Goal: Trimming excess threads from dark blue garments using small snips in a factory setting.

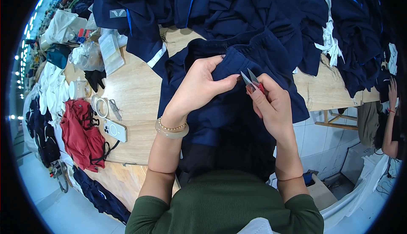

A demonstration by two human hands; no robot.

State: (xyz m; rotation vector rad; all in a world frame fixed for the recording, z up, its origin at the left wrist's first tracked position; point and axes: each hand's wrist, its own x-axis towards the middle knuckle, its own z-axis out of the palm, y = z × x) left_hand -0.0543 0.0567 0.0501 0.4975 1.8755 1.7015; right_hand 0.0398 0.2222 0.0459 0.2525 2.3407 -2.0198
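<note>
A pair of navy trousers (277,71) with an elastic waistband lies over the table edge and hangs toward my lap. My left hand (199,83) grips the waistband (234,61), its thumb pressed on the cloth and some fingers hidden behind it. Thread snips (250,78) with a red handle are held in my right hand (273,105). Their two pointed blades stand slightly apart, close to the left thumb and just over the waistband cloth. Whether a thread lies between the blades is too small to tell.
Navy garments (237,5) are heaped across the far side of the wooden table (140,83). White cloth strips (329,30) lie on them at right. At left are a phone (115,130), tape rolls (102,107) and red fabric (80,134). Another person's hand (392,92) shows far right.
</note>
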